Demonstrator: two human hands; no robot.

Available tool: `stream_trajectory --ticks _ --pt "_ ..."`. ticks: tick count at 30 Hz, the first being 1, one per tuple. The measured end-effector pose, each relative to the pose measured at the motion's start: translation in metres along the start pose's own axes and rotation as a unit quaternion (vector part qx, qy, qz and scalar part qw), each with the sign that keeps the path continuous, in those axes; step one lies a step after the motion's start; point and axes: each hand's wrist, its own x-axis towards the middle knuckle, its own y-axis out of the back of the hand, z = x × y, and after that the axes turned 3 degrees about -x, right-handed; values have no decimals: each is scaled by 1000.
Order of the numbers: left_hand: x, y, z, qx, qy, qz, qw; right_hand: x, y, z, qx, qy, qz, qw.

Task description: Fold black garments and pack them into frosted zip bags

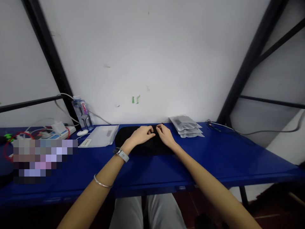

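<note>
A piece of black cloth (125, 135), perhaps a folded garment, lies flat on the blue table near the wall. Its exact kind I cannot make out against the dark surface. My left hand (142, 135) rests over its middle, fingers bent and thumb drawn toward them, gripping the fabric. Just to the right, my right hand (165, 135) has its fingertips curled together on the same cloth. The two hands almost meet, with a narrow strip of black between them. Part of the cloth is hidden beneath both hands.
Right of the cloth lies a stack of frosted plastic bags (187, 125); another frosted bag (102, 135) lies left. A water bottle (82, 113), a white mouse (82, 133) and a power strip (60, 133) with cables stand farther left. A cable (247, 133) crosses the right side.
</note>
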Motion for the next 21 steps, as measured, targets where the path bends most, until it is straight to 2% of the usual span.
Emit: stream_trajectory --ticks 3,6,9,13,16,21 --pt "-8 11 -21 46 -17 83 995 -4 3 -12 9 61 7 998" --pt "-18 23 -55 180 29 129 975 -6 8 -35 35 129 3 991" --pt "-30 25 -91 267 92 101 954 -7 5 -60 41 161 -44 985" --pt "-40 13 -125 236 167 45 956 -11 -15 -79 -24 147 -179 972" --pt "-42 4 -136 184 194 13 964 -14 -30 -87 -93 112 -256 956" --pt "-43 -2 -139 156 198 11 968 -8 -41 -108 -154 72 -301 938"
